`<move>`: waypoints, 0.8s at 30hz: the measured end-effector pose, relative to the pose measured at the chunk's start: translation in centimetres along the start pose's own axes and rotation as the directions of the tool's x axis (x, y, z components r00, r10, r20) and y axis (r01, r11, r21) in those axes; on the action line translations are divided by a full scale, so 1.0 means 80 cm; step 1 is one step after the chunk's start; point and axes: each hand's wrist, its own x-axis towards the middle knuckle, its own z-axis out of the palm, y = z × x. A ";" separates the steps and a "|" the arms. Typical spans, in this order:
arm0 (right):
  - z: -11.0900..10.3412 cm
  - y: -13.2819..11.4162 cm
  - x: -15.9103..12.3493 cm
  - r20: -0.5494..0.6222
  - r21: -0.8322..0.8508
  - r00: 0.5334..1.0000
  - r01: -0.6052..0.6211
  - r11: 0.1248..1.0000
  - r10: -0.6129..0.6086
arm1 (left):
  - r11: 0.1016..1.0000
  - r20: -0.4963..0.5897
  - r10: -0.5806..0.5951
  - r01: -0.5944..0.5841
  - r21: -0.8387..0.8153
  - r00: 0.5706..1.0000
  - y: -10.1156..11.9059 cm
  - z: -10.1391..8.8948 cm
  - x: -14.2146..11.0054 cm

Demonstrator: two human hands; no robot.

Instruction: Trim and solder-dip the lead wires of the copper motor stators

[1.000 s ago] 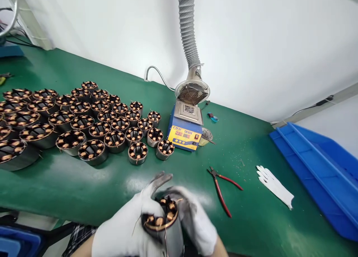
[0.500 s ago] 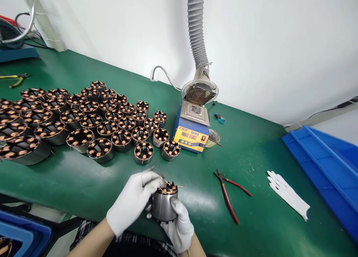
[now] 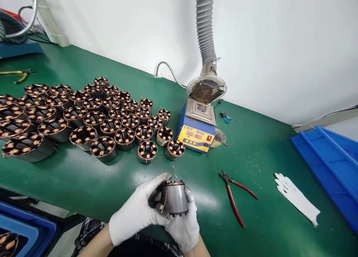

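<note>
Between my two white-gloved hands is a motor stator (image 3: 176,199), a grey metal ring with copper windings and black insulator tips at top and bottom. My left hand (image 3: 145,203) is around its left side, thumb near the upper rim. From the right and below, my right hand (image 3: 186,221) grips it, fingertips on the right wall. A thin wire runs down the stator's left side, and another wire end sticks up above the rim. Several more stators (image 3: 124,138) stand in rows at the left on the green bench (image 3: 84,182).
A blue and yellow solder pot (image 3: 195,134) stands at the back under a fume hood (image 3: 206,90) with a grey hose. Red-handled cutters (image 3: 232,197), a white glove (image 3: 298,199) and blue bins (image 3: 330,163) are on the right. Yellow-handled pliers (image 3: 22,75) lie far left.
The stator has been turned from a tilt toward me to nearly upright, its outer wall now facing me. My left hand has moved from the rim to the left side.
</note>
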 end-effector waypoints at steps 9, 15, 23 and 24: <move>0.005 0.007 -0.002 0.221 -0.200 0.975 0.017 0.980 0.028 | 0.908 -0.310 -0.123 -0.019 -0.419 0.943 0.023 -0.022 0.024; 0.007 0.015 -0.005 0.135 -0.239 0.988 0.101 0.966 -0.070 | 0.884 -0.100 -0.157 0.094 -0.457 0.983 0.032 -0.001 0.002; -0.020 0.029 0.001 0.035 -0.680 0.797 0.461 0.570 -0.603 | 0.880 -0.296 -0.149 -0.011 -0.476 0.944 0.014 -0.017 0.000; -0.024 0.035 0.003 0.018 -0.709 0.760 0.468 0.527 -0.650 | 0.875 -0.233 -0.126 -0.002 -0.484 0.964 0.010 -0.016 0.000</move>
